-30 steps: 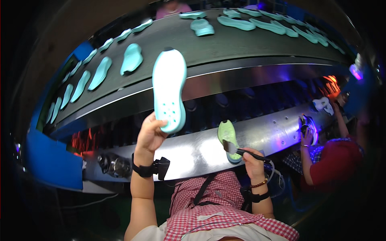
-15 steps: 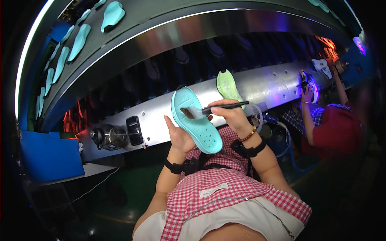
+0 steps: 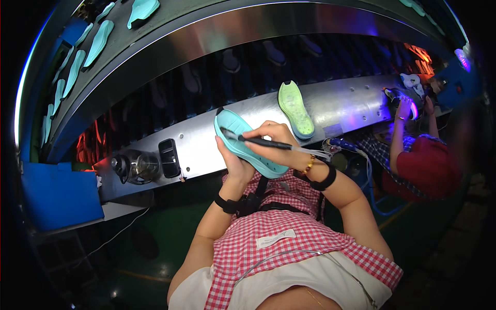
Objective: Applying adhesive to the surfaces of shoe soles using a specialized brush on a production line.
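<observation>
A turquoise shoe sole [image 3: 264, 165] is held tilted over the near edge of the metal bench, my left hand [image 3: 237, 164] gripping it along its left side and from below. My right hand [image 3: 276, 139] is closed around the black handle of a brush [image 3: 265, 142], which has a clear tube running back from it. The bristles rest inside the sole near its far end, partly hidden by the angle. Just beyond, a light green sole [image 3: 294, 106] lies on the bench, its inner face up, with wet-looking whitish patches.
On the metal bench [image 3: 200, 150] to my left are a black tray [image 3: 169, 158] and a dark see-through pot [image 3: 137, 168]. A conveyor [image 3: 119, 36] carries several turquoise soles. Dark shoe shapes line the shelf beneath. At right, a co-worker [image 3: 426, 168] handles a shoe [image 3: 405, 103].
The turquoise sole has tipped more steeply in my left hand. My right hand has brought the brush leftward, toward the sole's far end. The co-worker's hands have shifted around the shoe.
</observation>
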A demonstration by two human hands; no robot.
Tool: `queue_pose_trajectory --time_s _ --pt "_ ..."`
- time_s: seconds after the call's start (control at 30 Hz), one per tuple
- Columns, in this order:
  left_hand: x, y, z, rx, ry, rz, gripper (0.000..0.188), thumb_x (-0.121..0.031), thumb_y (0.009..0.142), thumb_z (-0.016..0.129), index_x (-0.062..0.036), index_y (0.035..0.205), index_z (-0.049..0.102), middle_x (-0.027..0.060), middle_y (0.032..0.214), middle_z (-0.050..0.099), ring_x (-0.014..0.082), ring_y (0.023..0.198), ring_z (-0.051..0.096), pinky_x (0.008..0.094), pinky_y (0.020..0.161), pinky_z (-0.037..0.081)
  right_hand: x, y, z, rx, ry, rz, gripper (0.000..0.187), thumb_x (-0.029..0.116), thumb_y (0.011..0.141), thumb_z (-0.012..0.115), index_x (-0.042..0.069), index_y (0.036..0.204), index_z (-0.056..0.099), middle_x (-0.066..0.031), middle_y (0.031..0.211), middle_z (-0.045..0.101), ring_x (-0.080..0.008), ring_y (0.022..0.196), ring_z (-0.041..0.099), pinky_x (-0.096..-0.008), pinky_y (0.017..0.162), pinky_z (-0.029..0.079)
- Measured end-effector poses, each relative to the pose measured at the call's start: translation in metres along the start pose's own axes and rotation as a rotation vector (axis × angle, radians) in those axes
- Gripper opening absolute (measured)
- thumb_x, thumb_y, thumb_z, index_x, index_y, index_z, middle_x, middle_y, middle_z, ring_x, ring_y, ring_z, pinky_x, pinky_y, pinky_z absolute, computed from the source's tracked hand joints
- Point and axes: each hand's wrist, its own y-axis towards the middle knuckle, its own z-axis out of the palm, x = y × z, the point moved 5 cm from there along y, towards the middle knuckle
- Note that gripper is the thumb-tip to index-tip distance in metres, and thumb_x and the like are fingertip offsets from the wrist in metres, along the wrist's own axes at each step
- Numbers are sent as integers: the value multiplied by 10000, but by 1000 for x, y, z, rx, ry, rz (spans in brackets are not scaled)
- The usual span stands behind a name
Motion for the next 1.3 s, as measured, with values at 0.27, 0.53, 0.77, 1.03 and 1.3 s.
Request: queue_pose_trajectory --time_s 0.27,0.53,0.77,1.03,1.3 --pt "-27 -6 9 238 40 -69 761 -667 796 144 -63 1148 444 189 980 558 300 862 562 413 776 460 -1 -28 -27 402 130 223 218 116 687 657 16 881 647 -97 778 639 -145 649 600 -245 612 482" --pt "-13 -18 35 248 -269 -145 718 -628 817 144 -79 1184 426 154 1038 552 286 926 552 397 817 452 22 -12 -23 201 202 110 193 50 702 665 23 893 654 -69 762 615 -85 678 542 -212 604 427" --pt "-26 -15 35 111 -190 -82 760 -652 799 130 -61 1168 433 184 987 564 306 858 567 410 771 467 20 -9 -31 210 387 206 195 64 713 656 18 902 646 -67 810 635 -89 731 573 -210 700 461" --pt "-54 -10 49 244 -7 204 819 -684 767 106 -43 1137 456 209 932 553 324 782 562 418 697 473 23 -17 -44 60 238 101 227 11 677 667 39 901 649 -77 780 626 -122 730 576 -234 676 460" --pt "-84 -16 60 469 -44 381 751 -644 788 171 -56 1148 469 202 932 533 308 781 558 427 721 463 20 -32 -41 96 454 95 222 19 693 670 29 913 639 -92 876 620 -155 809 582 -256 729 465"
